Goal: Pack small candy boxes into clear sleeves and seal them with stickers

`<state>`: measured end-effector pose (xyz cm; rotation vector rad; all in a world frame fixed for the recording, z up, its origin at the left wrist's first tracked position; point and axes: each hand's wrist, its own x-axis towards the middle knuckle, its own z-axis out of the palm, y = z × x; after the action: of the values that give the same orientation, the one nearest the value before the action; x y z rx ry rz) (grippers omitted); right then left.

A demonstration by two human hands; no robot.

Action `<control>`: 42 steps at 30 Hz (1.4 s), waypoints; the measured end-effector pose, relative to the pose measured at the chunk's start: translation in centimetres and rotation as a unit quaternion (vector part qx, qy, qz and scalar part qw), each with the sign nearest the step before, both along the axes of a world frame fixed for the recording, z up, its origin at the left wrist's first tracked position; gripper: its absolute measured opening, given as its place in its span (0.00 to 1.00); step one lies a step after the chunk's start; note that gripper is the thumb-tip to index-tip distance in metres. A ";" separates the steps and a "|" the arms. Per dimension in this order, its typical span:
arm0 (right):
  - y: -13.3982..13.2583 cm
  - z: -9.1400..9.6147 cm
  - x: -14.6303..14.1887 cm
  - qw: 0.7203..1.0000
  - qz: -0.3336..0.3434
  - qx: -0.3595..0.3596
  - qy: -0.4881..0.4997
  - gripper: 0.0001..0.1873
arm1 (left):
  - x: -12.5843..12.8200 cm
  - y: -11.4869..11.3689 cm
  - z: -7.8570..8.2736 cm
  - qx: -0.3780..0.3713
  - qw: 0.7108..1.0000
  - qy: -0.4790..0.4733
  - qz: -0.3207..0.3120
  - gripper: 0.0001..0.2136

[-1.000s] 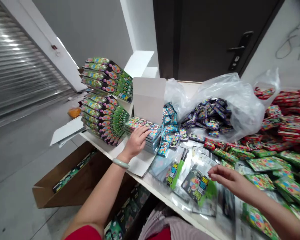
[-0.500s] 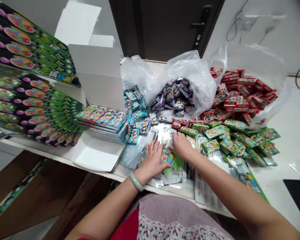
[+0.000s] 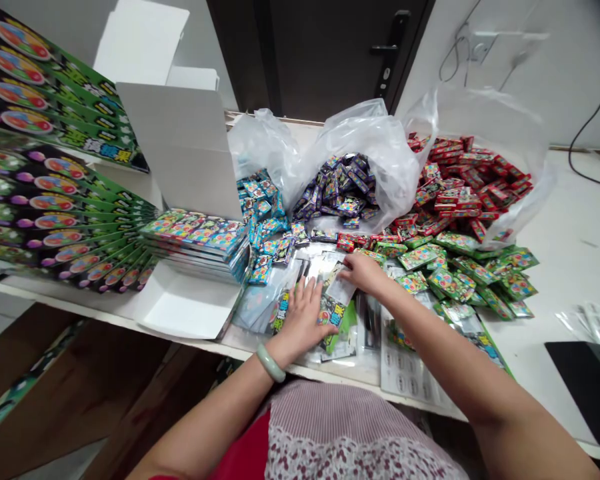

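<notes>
My left hand [image 3: 304, 320], a green bangle at its wrist, rests flat with fingers spread on a printed plastic bag [image 3: 332, 313] in black, green and bright colours. At the bag's upper right, my right hand [image 3: 364, 273] pinches a pale, see-through flap [image 3: 341, 287] that looks like part of the bag; the fingertips partly hide the grip. Beneath and around lie more clear bags [image 3: 257, 310]. Small green candy boxes [image 3: 455, 283] are heaped to the right of my right hand.
Behind the hands, plastic bags spill blue packets [image 3: 263, 207], purple boxes [image 3: 347, 187] and red boxes [image 3: 470, 180]. To the left, an open white carton [image 3: 185, 303] holds stacked colourful packs [image 3: 195, 230] beside fanned printed cards [image 3: 70, 220]. A sticker sheet [image 3: 405, 373] lies near the front edge.
My right hand has closed its fingers on the pale flap and lifted it a little. My left hand stays flat on the bag. The whole view has shifted slightly.
</notes>
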<state>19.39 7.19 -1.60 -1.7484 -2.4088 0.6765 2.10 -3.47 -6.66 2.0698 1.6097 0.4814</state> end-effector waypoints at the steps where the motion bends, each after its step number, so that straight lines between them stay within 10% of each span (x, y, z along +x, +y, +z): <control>1: 0.1 0.7 0.4 1.000 0.004 0.004 0.011 0.07 | 0.0 -0.1 0.2 0.017 0.999 -0.050 0.012 0.36; 5: -0.6 4.3 2.4 0.980 0.024 -0.090 0.176 0.09 | -0.5 -0.2 2.0 0.057 0.964 -0.247 0.078 0.16; 9: -2.2 6.7 3.9 0.890 0.048 -0.293 0.347 0.11 | -1.2 0.0 5.2 0.129 0.967 -0.218 0.007 0.12; 18: -3.1 7.3 3.7 0.862 0.115 -0.259 0.421 0.17 | -1.5 0.8 7.6 0.256 0.961 -0.081 -0.074 0.14; 21: -3.9 7.5 3.2 0.918 0.085 -0.075 0.380 0.12 | -2.1 1.2 7.2 0.197 0.964 -0.180 0.000 0.12; 24: -5.6 6.1 2.6 0.899 -0.047 0.139 0.412 0.19 | -2.2 1.4 6.7 0.115 0.934 -0.319 0.113 0.11; 32: -7.4 1.5 1.3 0.823 -0.093 -0.182 0.530 0.16 | -0.9 2.1 6.4 -0.195 0.746 -0.620 0.145 0.18; 38: -6.9 1.3 1.3 0.804 -0.153 -0.157 0.553 0.19 | -1.8 -0.1 4.9 -0.224 0.811 -0.531 0.105 0.11; 42: -7.0 0.4 1.1 0.807 -0.158 -0.180 0.540 0.18 | -1.4 -1.6 3.0 -0.287 0.723 -0.615 0.127 0.15</control>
<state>20.46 0.18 -1.16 -1.2036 -1.2228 1.5786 0.75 -5.10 -3.65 0.6520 0.9400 0.9983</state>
